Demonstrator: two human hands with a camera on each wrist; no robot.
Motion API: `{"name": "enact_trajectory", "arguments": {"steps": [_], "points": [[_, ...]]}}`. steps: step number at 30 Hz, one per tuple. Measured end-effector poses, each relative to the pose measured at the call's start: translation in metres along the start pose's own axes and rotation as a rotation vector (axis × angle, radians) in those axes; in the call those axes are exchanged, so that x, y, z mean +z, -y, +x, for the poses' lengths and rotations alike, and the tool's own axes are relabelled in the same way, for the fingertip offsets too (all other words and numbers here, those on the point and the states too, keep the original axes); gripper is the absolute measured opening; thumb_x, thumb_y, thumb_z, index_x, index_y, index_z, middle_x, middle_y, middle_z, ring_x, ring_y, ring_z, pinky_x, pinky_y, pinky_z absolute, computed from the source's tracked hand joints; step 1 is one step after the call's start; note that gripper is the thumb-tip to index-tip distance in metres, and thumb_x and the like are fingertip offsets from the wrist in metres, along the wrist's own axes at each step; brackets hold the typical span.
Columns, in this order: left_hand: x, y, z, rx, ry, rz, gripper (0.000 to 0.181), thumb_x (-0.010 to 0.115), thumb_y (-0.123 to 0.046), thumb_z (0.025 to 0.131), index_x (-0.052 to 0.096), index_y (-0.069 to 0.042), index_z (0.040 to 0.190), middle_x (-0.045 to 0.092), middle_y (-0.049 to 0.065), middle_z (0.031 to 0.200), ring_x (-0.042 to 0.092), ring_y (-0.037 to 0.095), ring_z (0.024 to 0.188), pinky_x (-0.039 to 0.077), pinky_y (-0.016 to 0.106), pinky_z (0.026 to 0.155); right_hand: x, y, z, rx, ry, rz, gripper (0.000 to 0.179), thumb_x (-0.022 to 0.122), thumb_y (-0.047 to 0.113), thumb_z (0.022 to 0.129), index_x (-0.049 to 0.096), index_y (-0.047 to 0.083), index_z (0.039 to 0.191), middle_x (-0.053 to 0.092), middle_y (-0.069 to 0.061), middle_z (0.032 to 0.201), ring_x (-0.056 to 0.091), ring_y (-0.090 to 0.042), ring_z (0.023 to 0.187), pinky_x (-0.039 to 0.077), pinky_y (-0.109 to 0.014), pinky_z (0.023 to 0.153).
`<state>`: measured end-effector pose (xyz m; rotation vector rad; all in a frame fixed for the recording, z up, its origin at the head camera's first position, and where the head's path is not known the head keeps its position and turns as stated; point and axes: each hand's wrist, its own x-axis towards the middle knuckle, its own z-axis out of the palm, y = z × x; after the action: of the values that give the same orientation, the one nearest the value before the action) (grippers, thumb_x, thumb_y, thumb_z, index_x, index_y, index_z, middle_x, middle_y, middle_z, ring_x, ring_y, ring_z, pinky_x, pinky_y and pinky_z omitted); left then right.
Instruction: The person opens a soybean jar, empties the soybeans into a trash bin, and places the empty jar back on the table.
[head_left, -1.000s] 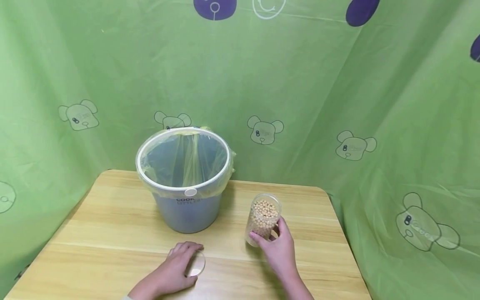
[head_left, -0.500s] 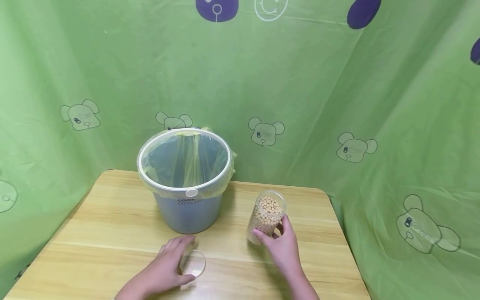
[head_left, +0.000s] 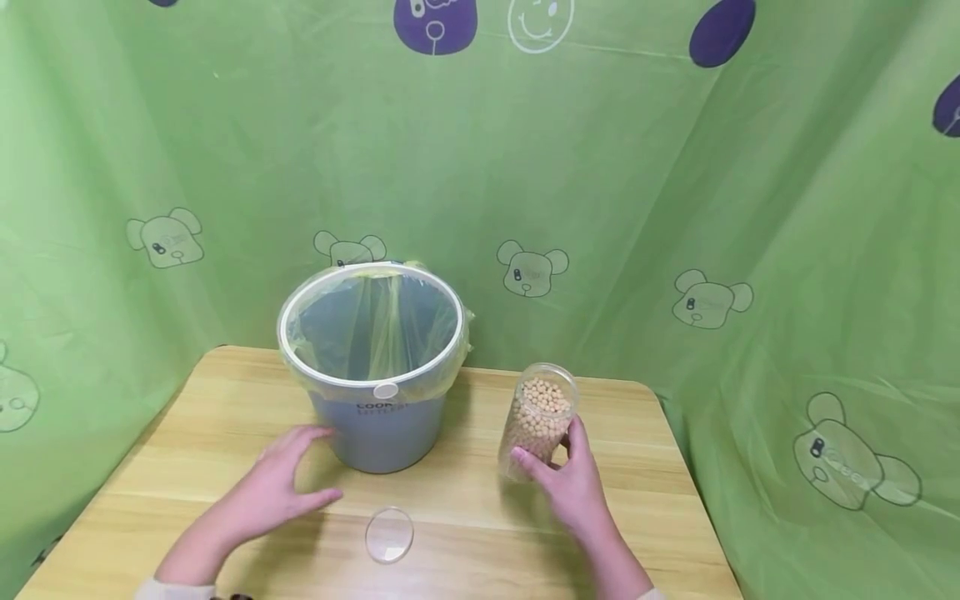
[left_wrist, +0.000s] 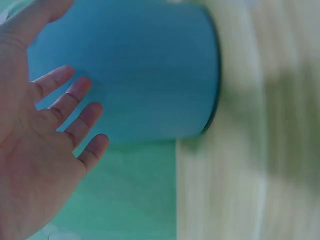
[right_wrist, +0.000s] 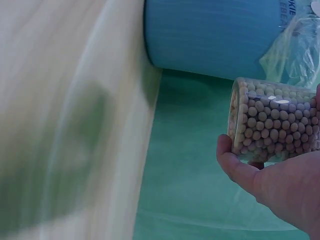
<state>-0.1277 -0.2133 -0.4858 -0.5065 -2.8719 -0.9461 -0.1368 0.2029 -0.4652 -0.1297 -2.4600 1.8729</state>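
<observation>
My right hand (head_left: pixel 570 487) grips a clear jar (head_left: pixel 522 440) of round beige beans (head_left: pixel 545 397), thumb on the near side and fingers behind it. The jar's top is uncovered and it tilts slightly. In the right wrist view the jar (right_wrist: pixel 275 120) shows beans packed against its wall. My left hand (head_left: pixel 273 487) holds nothing, its fingers spread in the air left of the bucket; in the left wrist view the palm and fingers of this left hand (left_wrist: pixel 45 130) are seen before the blue bucket wall. A clear round lid (head_left: pixel 389 535) lies flat on the table, right of the left hand.
A blue-grey bucket (head_left: pixel 382 437) with a white rim stands at the back left of the wooden table (head_left: pixel 480 517). A thin yellowish bag (head_left: pixel 386 329) lines it and folds over the rim. A green printed curtain (head_left: pixel 600 167) hangs behind and at both sides.
My left hand has let go of the clear lid and moved left and away, leaving it on the table. The right hand has raised the jar slightly and shifted it a little right.
</observation>
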Motion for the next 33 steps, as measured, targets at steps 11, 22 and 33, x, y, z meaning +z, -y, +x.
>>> {"name": "enact_trajectory", "arguments": {"steps": [11,22,33], "points": [[-0.069,0.011,0.025,-0.111,-0.069,-0.063,0.095,0.091,-0.047,0.087,0.043,0.005,0.150,0.049,0.029,0.149,0.052,0.053,0.138,0.042,0.078,0.118,-0.008,0.040,0.024,-0.093,0.044,-0.045,0.097,0.090,0.025,0.090,0.033,0.029,0.167,0.045,-0.017,0.160,0.049,-0.037,0.148,0.056,-0.054,0.118],[-0.112,0.001,0.060,-0.121,-0.053,-0.059,0.128,0.088,-0.055,0.087,0.007,-0.006,0.174,0.019,0.030,0.176,0.034,0.057,0.157,0.033,0.080,0.123,-0.007,0.073,0.042,-0.106,0.070,-0.073,0.106,0.091,0.025,0.089,0.025,0.022,0.172,0.038,-0.019,0.168,0.045,-0.043,0.154,0.049,-0.056,0.123],[-0.116,-0.002,0.090,-0.095,-0.007,-0.075,0.134,0.088,-0.058,0.086,0.001,-0.010,0.176,0.000,0.020,0.184,0.016,0.055,0.166,0.019,0.079,0.130,0.001,0.100,0.064,-0.100,0.134,-0.105,0.095,0.090,0.034,0.091,0.037,0.025,0.169,0.051,-0.016,0.165,0.055,-0.041,0.147,0.053,-0.058,0.120]]}}
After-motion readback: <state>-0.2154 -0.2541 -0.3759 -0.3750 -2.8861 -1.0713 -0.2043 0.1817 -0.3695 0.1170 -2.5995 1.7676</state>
